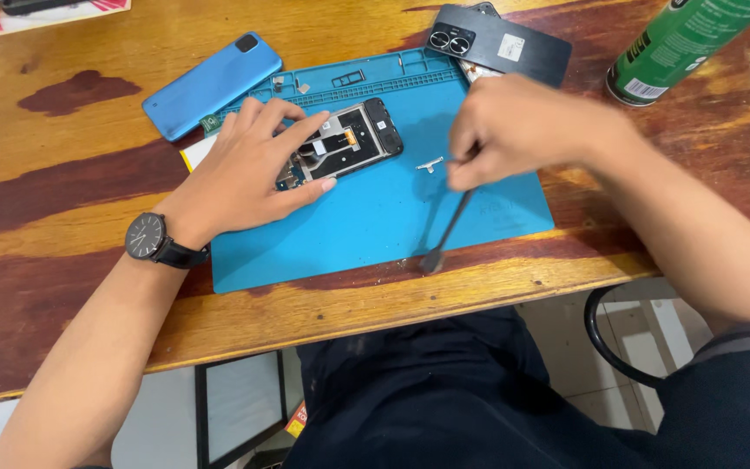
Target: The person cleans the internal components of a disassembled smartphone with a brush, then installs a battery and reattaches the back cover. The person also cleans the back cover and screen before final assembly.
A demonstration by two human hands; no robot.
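Bright even light, soft shadows, right hand (514, 130) motion-blurred.

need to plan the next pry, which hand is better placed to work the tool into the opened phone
Right. The right hand already grips the dark pry tool, while the left hand lies flat on the opened phone.

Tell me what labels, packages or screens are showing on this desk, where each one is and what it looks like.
Spray can: top right corner, lying tilted; green cylinder with a white label patch near its base.
Sticker: small white rectangle on the dark phone back cover, top centre beyond the blue mat.
Printed paper: top left edge; white with red.
No lit screen is visible.
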